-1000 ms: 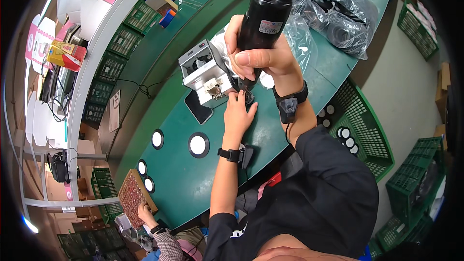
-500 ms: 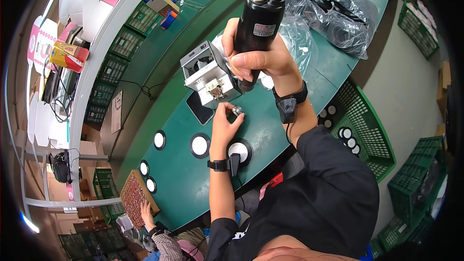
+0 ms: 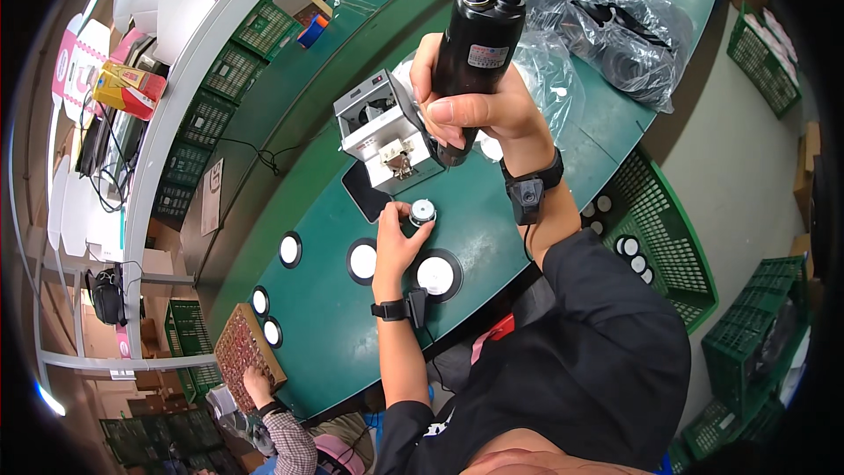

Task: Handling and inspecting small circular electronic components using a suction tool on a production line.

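Green bench (image 3: 334, 334); left hand (image 3: 397, 242) pinches round metal part (image 3: 423, 211); right hand (image 3: 470, 114) grips black driver (image 3: 475, 35).

1. Green workbench (image 3: 334, 334) curves through the whole shot, with a second green bench (image 3: 290, 97) behind it.
2. Crumpled clear plastic bag (image 3: 615, 26) full of dark parts sits at the far right end.
3. Green mesh crates (image 3: 668, 246) stand beside the bench on the right, one holding round white discs (image 3: 629, 246).
4. Brown perforated tray (image 3: 242, 352) hangs at the near left end, with a co-worker's hand (image 3: 258, 380) on it.
5. Red and yellow box (image 3: 132, 88) sits on the grey shelf (image 3: 176, 97), with more green crates (image 3: 211, 110) under it.
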